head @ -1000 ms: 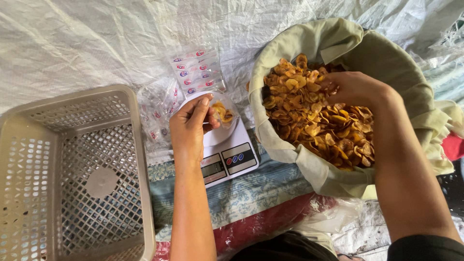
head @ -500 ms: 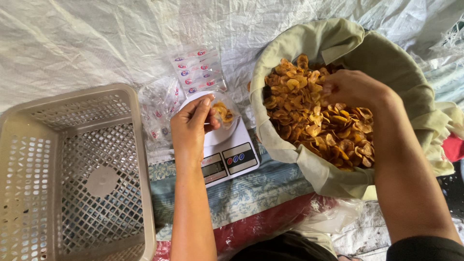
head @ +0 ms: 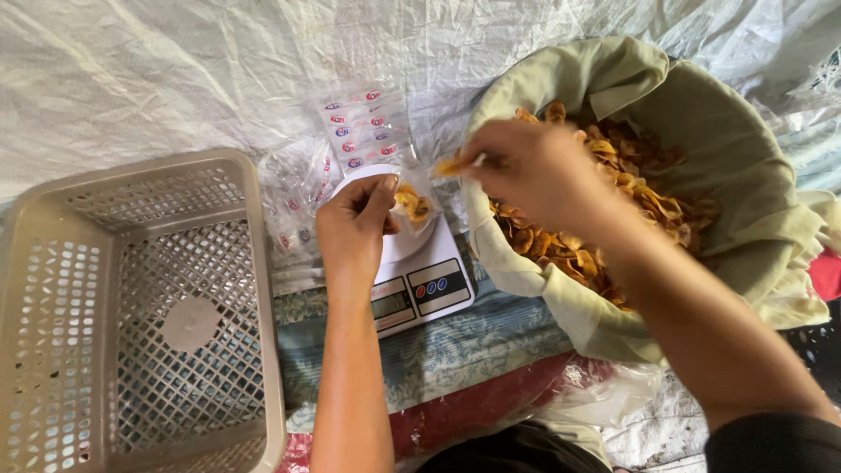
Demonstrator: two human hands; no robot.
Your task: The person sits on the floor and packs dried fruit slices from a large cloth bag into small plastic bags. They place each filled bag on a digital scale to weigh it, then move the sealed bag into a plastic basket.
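While a small clear bag [head: 412,203] is held open on a white kitchen scale [head: 419,271] by the left hand [head: 355,229], with the fingers curled and pinching the bag's edge, a few golden chips [head: 448,166] are pinched between the fingertips of the right hand [head: 534,175]. These chips are held just above the bag. More chips are heaped in a big cloth-lined basket [head: 701,131] on the right. A beige plastic crate [head: 131,307] is seen on the left.
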